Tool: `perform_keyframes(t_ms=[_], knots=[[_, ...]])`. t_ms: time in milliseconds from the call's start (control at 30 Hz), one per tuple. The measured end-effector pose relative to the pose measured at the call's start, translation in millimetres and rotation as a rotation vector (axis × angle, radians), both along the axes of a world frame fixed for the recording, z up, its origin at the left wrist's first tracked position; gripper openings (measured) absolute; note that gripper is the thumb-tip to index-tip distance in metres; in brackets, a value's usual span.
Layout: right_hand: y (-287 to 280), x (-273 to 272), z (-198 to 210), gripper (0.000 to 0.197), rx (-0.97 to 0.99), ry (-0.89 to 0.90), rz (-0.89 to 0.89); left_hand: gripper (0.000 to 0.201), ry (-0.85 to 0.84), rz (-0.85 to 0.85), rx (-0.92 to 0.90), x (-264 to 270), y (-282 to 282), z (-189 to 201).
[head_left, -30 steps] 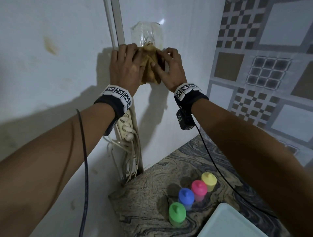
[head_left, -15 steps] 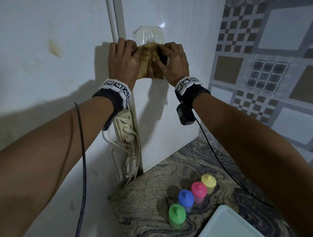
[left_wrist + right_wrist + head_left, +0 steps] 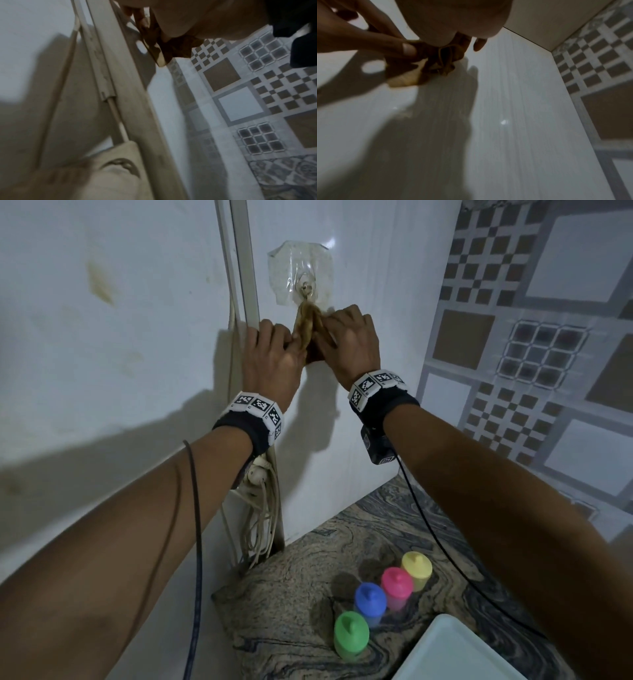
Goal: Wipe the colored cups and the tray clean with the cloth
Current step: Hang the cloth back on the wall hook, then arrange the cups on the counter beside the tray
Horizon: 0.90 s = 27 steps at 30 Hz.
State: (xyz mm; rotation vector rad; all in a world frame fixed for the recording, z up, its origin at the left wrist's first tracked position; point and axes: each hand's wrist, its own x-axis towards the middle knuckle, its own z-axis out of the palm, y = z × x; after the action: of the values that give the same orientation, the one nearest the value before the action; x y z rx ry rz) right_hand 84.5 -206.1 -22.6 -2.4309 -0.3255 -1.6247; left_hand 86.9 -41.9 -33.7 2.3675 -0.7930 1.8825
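Observation:
A yellow-brown cloth (image 3: 307, 320) hangs from a clear stick-on hook (image 3: 305, 289) on the white wall. My left hand (image 3: 274, 354) pinches its left side and my right hand (image 3: 346, 340) grips its right side; most of the cloth is hidden between them. The bunched cloth (image 3: 173, 48) shows below my palm in the left wrist view, and the cloth (image 3: 426, 65) is pinched by fingers in the right wrist view. Down on the marbled counter (image 3: 291, 594) stand a green cup (image 3: 351, 635), a blue cup (image 3: 370, 602), a pink cup (image 3: 396, 587) and a yellow cup (image 3: 416, 569). A white tray (image 3: 455, 652) sits at the bottom right.
A white cable duct (image 3: 239, 261) runs down the wall left of the hook. Below it a power strip with plugs and looped cords (image 3: 260, 508) hangs near the counter's back edge. A patterned tiled wall (image 3: 531, 337) closes the right side.
Both hands have moved down the cloth, away from the hook. The hook and the top of the cloth now show above my fingers. The view tilted up slightly.

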Motion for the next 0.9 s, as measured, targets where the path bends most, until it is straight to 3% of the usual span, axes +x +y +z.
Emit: perform_keyframes(t_ms=[100, 200, 300, 467, 600, 800, 900], knots=[[8.6, -7.7, -10.5, 0.019, 0.088, 0.088, 0.116, 0.030, 0.108, -0.042, -0.031, -2.8, -8.4, -9.2], [7.9, -16.5, -22.9, 0.016, 0.051, 0.211, 0.169, 0.029, 0.140, -0.052, -0.026, -5.2, -11.7, -15.5], [6.1, -27.1, -22.4, 0.028, 0.001, 0.345, 0.163, 0.030, 0.194, -0.027, -0.004, -11.5, -10.7, -16.2], [-1.4, -56.8, -28.1, 0.065, -0.050, 0.423, 0.044, 0.048, 0.292, -0.043, -0.031, -39.8, -6.4, -20.9], [-13.6, -88.9, -52.7, 0.071, -0.108, 0.463, -0.091, 0.055, 0.421, -0.010, -0.027, -71.3, -0.2, -38.8], [-28.8, -154.5, -118.8, 0.071, -0.124, 0.732, -0.033, 0.044, 0.562, -0.126, -0.023, -130.0, 2.5, -110.7], [-29.2, -190.5, -164.4, 0.072, -0.134, 0.965, 0.029, 0.040, 0.856, -0.139, 0.087, -169.1, -0.8, -162.0]])
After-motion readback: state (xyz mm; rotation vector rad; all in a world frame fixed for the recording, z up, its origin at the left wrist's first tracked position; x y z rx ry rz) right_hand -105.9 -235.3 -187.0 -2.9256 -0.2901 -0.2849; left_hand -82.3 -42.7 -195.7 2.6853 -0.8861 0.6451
